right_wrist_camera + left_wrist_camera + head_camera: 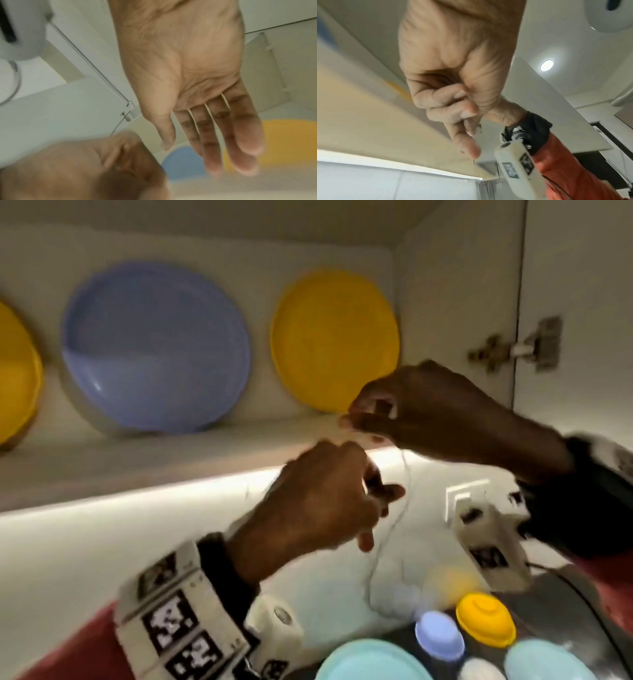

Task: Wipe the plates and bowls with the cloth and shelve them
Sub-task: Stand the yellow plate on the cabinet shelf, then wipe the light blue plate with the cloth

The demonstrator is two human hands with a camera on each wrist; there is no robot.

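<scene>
Three plates lean on the cabinet's back wall: a yellow plate (17, 371) at far left, a blue plate (154, 347) (183, 162) in the middle, and a yellow plate (335, 337) (288, 142) on the right. My right hand (366, 419) (214, 135) hovers in front of the right yellow plate, just off the shelf (137, 460). Its fingers are straight and it holds nothing. My left hand (383, 498) (464, 108) is just below it, fingers curled into the palm, with nothing visible in it. I cannot make out a cloth.
Below, on a dark surface, lie two teal plates (373, 662) (544, 662), an upturned blue bowl (440, 635), an upturned yellow bowl (486, 625) and a white bowl (479, 671). The open cabinet door with its hinge (520, 347) stands at the right.
</scene>
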